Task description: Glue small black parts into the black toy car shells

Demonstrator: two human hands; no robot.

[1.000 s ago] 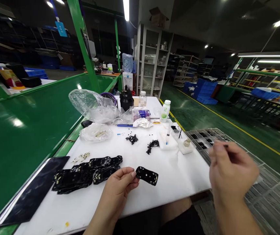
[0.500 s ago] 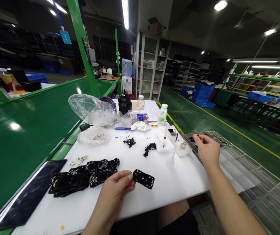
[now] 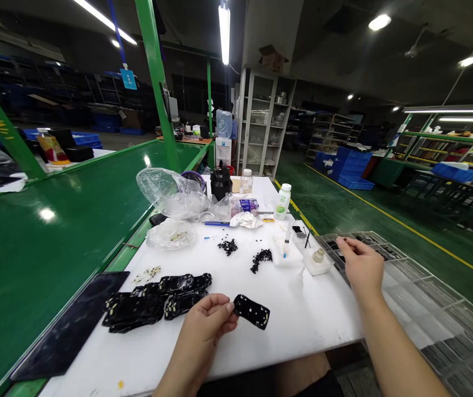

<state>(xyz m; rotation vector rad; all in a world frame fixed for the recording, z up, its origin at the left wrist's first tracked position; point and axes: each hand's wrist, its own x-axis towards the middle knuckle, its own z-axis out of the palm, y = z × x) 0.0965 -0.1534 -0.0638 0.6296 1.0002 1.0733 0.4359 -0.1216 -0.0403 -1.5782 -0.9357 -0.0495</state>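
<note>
My left hand (image 3: 213,325) pinches one end of a thin black car-shaped plate (image 3: 253,312) with small holes and pale spots, held above the white table top. To its left, similar black plates (image 3: 134,309) lie stacked and overlapping. My right hand (image 3: 362,267) is closed, thumb against fingers, over the near edge of a clear compartment tray (image 3: 412,270). Something small and dark seems to show at the fingertips, too small to name. Two heaps of tiny black parts, a left heap (image 3: 228,246) and a right heap (image 3: 261,259), lie beyond the plate.
A syringe (image 3: 286,242) rests on a white pad, beside a small glass bottle (image 3: 318,255) on another white block. Farther back stand a white-green bottle (image 3: 282,201), a black flask (image 3: 221,182) and plastic bags (image 3: 172,237). A dark flat panel (image 3: 70,325) lies along the left edge.
The whole view has shifted, so everything appears a little farther right and lower. Both hands keep nearly the same pose, and the left still holds the plate.
</note>
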